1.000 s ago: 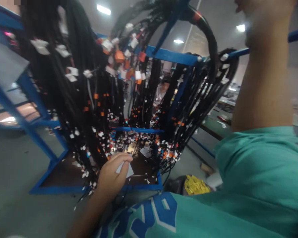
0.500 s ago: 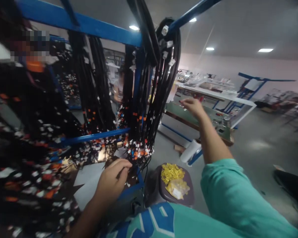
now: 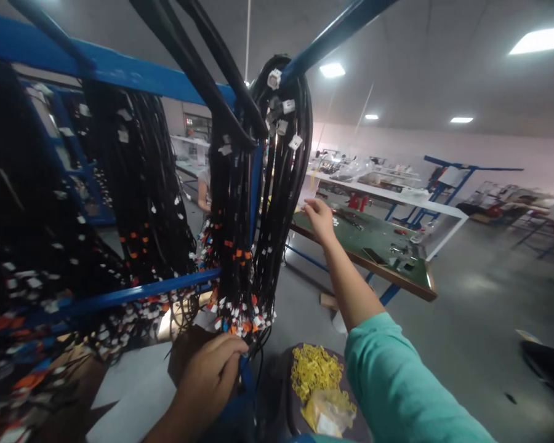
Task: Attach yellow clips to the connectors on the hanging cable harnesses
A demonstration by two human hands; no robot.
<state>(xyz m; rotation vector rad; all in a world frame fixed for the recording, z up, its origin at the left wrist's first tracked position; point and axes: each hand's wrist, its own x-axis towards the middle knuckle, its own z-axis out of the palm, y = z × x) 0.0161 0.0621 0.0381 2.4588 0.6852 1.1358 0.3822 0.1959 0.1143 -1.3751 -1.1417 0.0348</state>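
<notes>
Black cable harnesses (image 3: 277,178) hang in a thick bundle from a blue rack arm, with white connectors at the top loop. Their lower ends carry white, orange and red connectors (image 3: 242,317). My right hand (image 3: 319,218) is raised just right of this bundle, fingers reaching left and a little apart; I see nothing in them. Low on the left, my left hand (image 3: 210,375) is closed, its thumb against the curled fingers, below the connector ends near the rack's lower frame. Whatever it may hold is hidden.
Yellow small parts (image 3: 316,369) and a clear plastic bag (image 3: 330,412) lie on a dark stool (image 3: 289,400). Behind my right hand stands a green-topped workbench (image 3: 373,237) with tools. More harnesses (image 3: 124,160) hang left. A person's arm (image 3: 204,194) shows behind the rack.
The view has shifted, so rack and stool sit lower in the picture. My right hand has come closer to the hanging bundle. My left hand remains low and closed.
</notes>
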